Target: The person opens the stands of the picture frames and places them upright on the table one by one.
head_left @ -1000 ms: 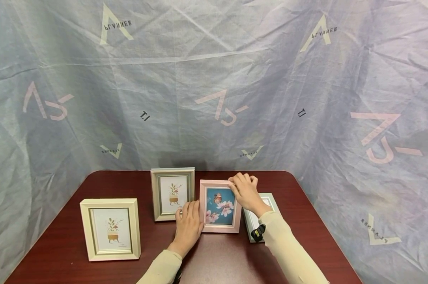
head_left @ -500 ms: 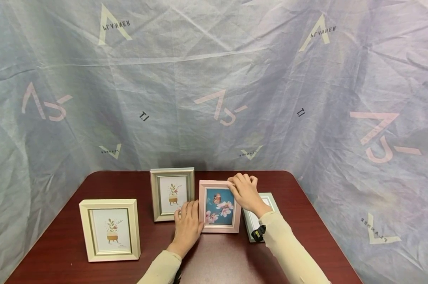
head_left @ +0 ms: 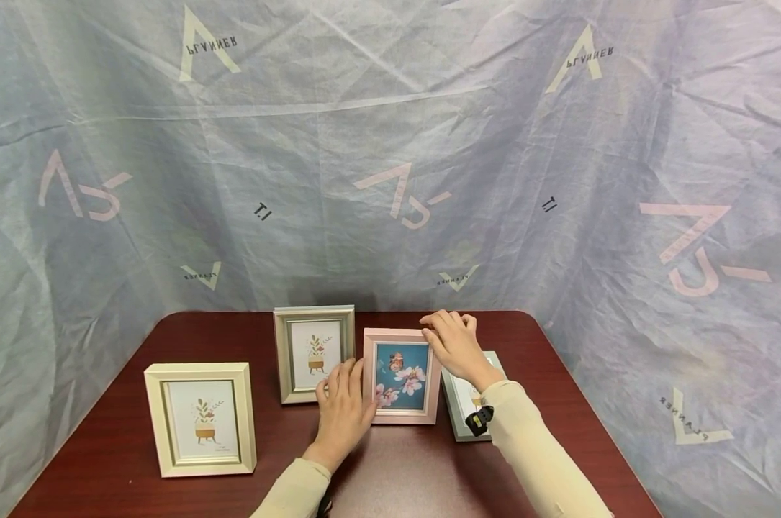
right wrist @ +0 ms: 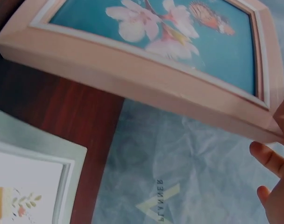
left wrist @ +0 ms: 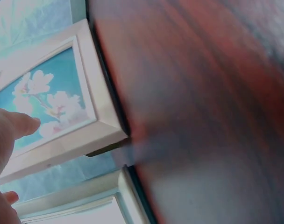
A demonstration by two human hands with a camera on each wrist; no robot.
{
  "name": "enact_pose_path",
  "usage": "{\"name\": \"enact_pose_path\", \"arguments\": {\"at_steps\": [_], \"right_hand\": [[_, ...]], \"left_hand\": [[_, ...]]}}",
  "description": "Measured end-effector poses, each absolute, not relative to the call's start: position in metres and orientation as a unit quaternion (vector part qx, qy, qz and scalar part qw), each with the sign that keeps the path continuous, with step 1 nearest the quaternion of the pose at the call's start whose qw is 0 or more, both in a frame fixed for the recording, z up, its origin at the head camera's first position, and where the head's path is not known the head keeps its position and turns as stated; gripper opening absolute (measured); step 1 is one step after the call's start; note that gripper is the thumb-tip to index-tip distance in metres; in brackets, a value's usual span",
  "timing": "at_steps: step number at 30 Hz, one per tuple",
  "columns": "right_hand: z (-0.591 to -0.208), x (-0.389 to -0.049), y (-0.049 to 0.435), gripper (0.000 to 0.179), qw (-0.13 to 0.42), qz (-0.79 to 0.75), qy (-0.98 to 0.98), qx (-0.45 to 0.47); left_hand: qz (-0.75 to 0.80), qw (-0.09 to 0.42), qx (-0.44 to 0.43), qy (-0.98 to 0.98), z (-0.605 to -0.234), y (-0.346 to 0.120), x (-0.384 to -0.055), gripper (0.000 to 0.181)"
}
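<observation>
A pink picture frame (head_left: pixel 399 378) with a butterfly and pale blossoms on blue stands upright near the table's middle. My left hand (head_left: pixel 343 414) is at its left edge, fingers extended; in the left wrist view the thumb (left wrist: pixel 25 125) overlaps the picture. At the top right corner is my right hand (head_left: pixel 456 347), its fingers loosely bent around the corner. The right wrist view shows the thumb (right wrist: pixel 268 158) just off the pink frame's side. A pale green picture frame (head_left: pixel 458 406) lies flat to the right, partly hidden under the right wrist.
Behind my left hand stands a champagne-coloured picture frame (head_left: pixel 283 360) with a potted-plant print. A cream picture frame (head_left: pixel 246 424) with a similar print stands at the front left of the dark red table (head_left: pixel 403 475). A grey printed cloth (head_left: pixel 319 158) hangs around the table.
My right hand has shifted slightly right and up, its fingers loosening from the pink frame's corner. My left hand stays by the left edge, and the frames have kept their places.
</observation>
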State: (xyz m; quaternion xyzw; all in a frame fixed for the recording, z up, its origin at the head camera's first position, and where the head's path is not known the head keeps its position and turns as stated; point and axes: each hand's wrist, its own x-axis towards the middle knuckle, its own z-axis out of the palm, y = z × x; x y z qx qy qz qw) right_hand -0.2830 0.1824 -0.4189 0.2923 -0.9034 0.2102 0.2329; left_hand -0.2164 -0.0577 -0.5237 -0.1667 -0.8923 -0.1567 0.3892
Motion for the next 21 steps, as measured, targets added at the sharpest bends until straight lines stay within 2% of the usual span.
{"name": "enact_pose_path", "arguments": {"at_steps": [8, 16, 21], "right_hand": [[-0.411, -0.29, 0.208, 0.022, 0.27, 0.196, -0.903, 0.271], [-0.418, -0.3, 0.244, 0.023, 0.259, 0.19, -0.925, 0.205], [-0.431, -0.303, 0.265, 0.026, 0.233, 0.167, -0.944, 0.164]], "left_hand": [[-0.166, 0.4, -0.192, -0.881, -0.513, -0.051, -0.209, 0.091], [-0.136, 0.396, -0.23, -0.879, -0.504, -0.042, -0.199, 0.095], [-0.124, 0.394, -0.253, -0.875, -0.501, -0.036, -0.195, 0.096]]}}
